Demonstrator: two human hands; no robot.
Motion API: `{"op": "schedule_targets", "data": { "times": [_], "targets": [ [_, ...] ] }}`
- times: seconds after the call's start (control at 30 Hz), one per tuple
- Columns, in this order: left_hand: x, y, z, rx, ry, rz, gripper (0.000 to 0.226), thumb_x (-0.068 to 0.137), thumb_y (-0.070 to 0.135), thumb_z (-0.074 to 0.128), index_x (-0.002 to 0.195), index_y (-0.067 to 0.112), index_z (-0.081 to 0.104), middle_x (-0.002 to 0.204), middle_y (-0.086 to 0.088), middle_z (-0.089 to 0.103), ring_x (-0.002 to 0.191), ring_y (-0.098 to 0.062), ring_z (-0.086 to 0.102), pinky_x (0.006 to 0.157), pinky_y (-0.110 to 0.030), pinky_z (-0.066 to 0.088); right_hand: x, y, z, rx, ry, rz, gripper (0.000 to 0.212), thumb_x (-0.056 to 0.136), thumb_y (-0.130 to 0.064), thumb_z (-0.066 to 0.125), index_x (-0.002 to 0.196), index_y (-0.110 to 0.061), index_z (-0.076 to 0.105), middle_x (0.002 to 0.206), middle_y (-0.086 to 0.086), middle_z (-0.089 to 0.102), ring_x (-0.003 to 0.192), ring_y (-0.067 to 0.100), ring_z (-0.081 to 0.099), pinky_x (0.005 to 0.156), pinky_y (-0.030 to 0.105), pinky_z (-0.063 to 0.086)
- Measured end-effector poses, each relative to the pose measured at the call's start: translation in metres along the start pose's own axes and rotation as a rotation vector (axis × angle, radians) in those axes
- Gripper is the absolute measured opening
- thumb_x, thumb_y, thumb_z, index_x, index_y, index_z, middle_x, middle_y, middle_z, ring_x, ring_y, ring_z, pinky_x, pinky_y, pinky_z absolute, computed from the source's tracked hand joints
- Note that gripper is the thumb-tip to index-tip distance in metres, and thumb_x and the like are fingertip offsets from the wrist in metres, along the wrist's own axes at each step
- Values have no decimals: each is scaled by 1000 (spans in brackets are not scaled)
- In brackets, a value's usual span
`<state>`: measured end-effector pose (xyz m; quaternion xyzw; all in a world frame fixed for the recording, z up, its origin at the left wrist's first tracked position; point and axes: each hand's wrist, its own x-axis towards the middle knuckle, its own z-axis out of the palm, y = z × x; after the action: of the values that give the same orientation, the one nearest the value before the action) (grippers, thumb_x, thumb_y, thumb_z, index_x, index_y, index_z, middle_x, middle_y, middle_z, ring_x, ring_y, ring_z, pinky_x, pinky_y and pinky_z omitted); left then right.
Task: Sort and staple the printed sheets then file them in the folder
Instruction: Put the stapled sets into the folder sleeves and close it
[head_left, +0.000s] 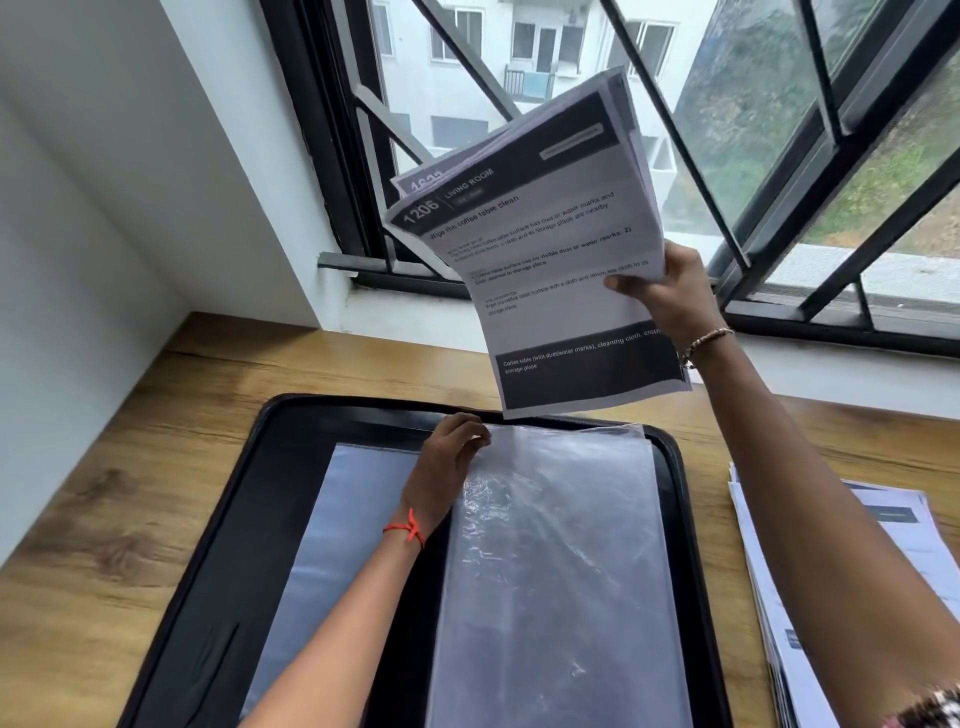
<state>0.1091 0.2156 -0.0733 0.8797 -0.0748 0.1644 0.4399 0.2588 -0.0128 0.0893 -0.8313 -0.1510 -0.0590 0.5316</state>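
A black zip folder lies open on the wooden desk, with clear plastic sleeves inside it. My left hand pinches the top left corner of the uppermost sleeve. My right hand grips a bundle of printed sheets by its right edge and holds it upright in the air, above the folder's far edge. The top sheet carries a dark header reading "1206 LIVING ROOM". Whether the bundle is stapled is not visible.
A stack of more printed sheets lies on the desk at the right, partly under my right arm. Behind the desk is a barred window; a white wall closes the left side.
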Motion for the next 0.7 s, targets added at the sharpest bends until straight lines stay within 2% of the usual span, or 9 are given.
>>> {"op": "schedule_targets", "data": {
  "times": [0.03, 0.1, 0.17, 0.27, 0.37, 0.47, 0.6, 0.7],
  "targets": [
    [0, 0, 0, -2, 0, -3, 11, 84, 1, 56, 81, -2, 66, 92, -10, 62, 86, -6, 54, 79, -9, 42, 1, -2, 0, 16, -3, 1, 36, 72, 2, 73, 104, -11, 63, 88, 1, 65, 67, -12, 58, 70, 15, 50],
    [0, 2, 0, -1, 6, -1, 11, 85, 2, 56, 81, -2, 65, 90, -11, 63, 85, -8, 55, 77, -9, 42, 1, -3, -1, 52, -13, -3, 33, 72, 3, 73, 101, -10, 64, 77, -17, 69, 69, -10, 60, 72, 16, 50],
    [1, 4, 0, 5, 14, 9, 11, 85, 3, 56, 81, -1, 65, 89, -11, 63, 85, -10, 56, 78, -9, 42, 1, -5, -1, 80, -26, -8, 31, 71, 4, 73, 95, -13, 64, 73, -25, 68, 71, -8, 60, 72, 15, 50],
    [2, 6, 0, 9, 37, 18, 8, 84, -1, 58, 83, -3, 66, 91, -12, 62, 87, -9, 56, 80, -6, 41, -2, -6, 2, 107, -51, 0, 31, 71, 5, 73, 96, -13, 65, 75, -19, 69, 72, -6, 61, 73, 17, 52],
    [3, 8, -1, 8, 57, 16, 7, 83, -3, 60, 85, -3, 67, 94, -12, 61, 89, -8, 56, 83, -4, 39, -4, -6, 7, 56, -96, 7, 37, 72, 5, 72, 104, -11, 62, 84, -1, 64, 67, -10, 60, 69, 14, 52],
    [5, 10, -2, 0, 58, 10, 8, 83, -4, 60, 84, -3, 68, 93, -13, 61, 87, -7, 55, 82, -2, 38, -5, -8, 11, 21, -130, 11, 38, 73, 4, 72, 104, -15, 60, 81, -6, 61, 65, -13, 59, 65, 8, 50],
    [6, 10, -2, 10, 38, -30, 12, 84, 1, 56, 86, -3, 67, 93, -15, 60, 89, -12, 53, 84, -2, 35, -3, -8, 14, 59, -199, 67, 35, 73, 5, 72, 97, -18, 62, 71, -19, 67, 68, -10, 61, 70, 12, 52],
    [6, 12, 0, 19, 42, -101, 13, 85, 3, 55, 87, -3, 66, 93, -17, 59, 90, -13, 48, 82, -2, 32, -3, -6, 22, 59, -198, 89, 35, 72, 6, 72, 103, -7, 64, 68, -19, 66, 63, -11, 60, 68, 11, 50]
  ]
}}
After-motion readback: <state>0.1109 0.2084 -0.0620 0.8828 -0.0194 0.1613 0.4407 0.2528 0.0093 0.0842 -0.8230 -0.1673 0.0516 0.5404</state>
